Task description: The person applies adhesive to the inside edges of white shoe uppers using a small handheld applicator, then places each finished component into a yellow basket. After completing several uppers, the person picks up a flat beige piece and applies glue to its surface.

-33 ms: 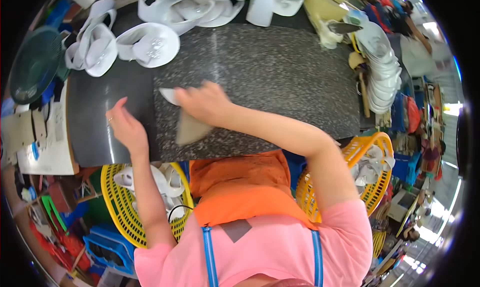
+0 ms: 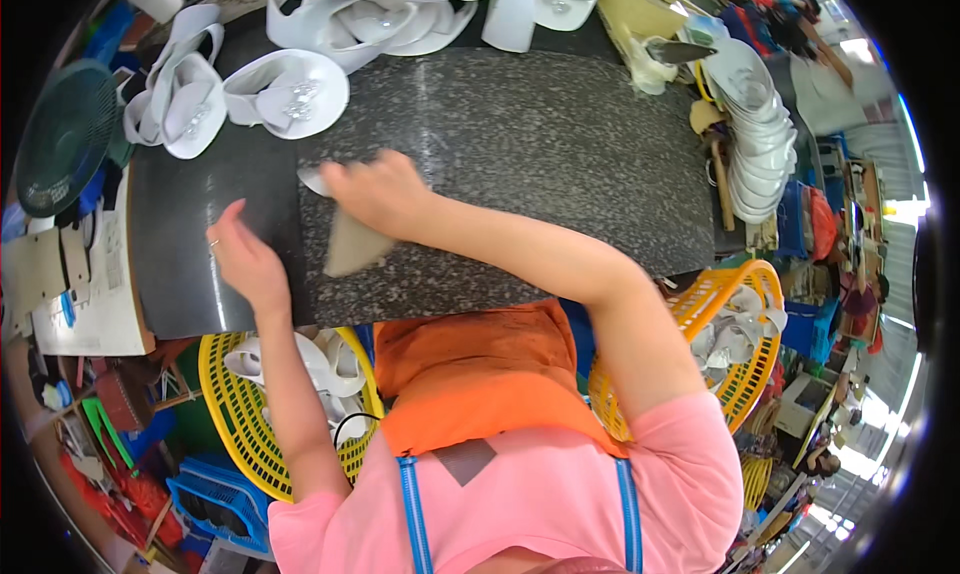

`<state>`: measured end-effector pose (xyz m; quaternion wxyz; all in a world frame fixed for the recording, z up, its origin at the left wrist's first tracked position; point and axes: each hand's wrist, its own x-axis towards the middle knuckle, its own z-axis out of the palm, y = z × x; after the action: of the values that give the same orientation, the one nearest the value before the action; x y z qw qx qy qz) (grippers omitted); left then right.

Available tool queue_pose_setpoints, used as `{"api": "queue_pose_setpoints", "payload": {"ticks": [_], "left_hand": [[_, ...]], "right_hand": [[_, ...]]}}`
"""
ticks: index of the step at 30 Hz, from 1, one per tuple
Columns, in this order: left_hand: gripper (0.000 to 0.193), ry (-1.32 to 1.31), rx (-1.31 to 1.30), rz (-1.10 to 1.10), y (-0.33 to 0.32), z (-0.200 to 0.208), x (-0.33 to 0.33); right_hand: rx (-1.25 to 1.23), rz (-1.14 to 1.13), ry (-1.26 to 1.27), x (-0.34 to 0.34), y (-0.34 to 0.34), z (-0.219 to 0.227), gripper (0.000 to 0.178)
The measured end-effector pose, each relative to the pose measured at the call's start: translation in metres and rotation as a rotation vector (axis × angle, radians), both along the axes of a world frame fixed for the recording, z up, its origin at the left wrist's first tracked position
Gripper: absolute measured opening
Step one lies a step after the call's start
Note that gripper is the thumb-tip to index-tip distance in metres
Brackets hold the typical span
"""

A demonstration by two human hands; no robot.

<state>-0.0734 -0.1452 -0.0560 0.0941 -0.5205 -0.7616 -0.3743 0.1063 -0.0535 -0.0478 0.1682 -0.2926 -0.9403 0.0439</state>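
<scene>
Lying beyond right grip (image 2: 383, 196) clasped round beige piece (image 2: 355, 247), half-open empty left grip (image 2: 250, 264): white shoes (image 2: 322, 96)

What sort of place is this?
Probably a footwear workshop: white sandal-like pieces line the dark worktop, a nested stack of white pieces stands at right, and a yellow basket holds more.
</scene>
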Motion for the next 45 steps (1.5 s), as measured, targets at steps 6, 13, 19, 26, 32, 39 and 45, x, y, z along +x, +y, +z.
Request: {"api": "queue_pose_setpoints", "payload": {"ticks": [6,13,19,26,32,39,45], "left_hand": [[0.022,-0.340,0.074,0.153,-0.004,0.006,0.001],[0.022,-0.259,0.054,0.032,-0.003,-0.002,-0.001],[0.017,-0.193,0.028,0.046,-0.005,-0.005,-0.013],[0.012,-0.342,0.041,0.023,-0.003,-0.002,-0.002],[0.013,-0.645,0.106,0.086,-0.009,-0.004,-0.001],[0.021,-0.698,0.059,-0.036,0.008,0.021,0.049],[0.077,-1.849,0.167,-0.925,0.021,0.056,0.120]], "right_hand": [[0.017,-0.155,0.016,0.080,0.004,-0.018,0.014],[0.213,-0.587,-0.061,0.151,0.118,-0.010,0.013],[0.022,-0.717,-0.154,0.179,0.058,-0.015,0.021],[0.153,-1.099,-0.163,0.326,0.058,-0.001,0.036],[0.269,-1.001,-0.264,0.399,0.067,0.024,0.022],[0.315,-0.782,-0.129,0.407,0.035,0.015,0.048],[0.233,-0.921,-0.376,0.318,0.024,0.028,0.053]]}}
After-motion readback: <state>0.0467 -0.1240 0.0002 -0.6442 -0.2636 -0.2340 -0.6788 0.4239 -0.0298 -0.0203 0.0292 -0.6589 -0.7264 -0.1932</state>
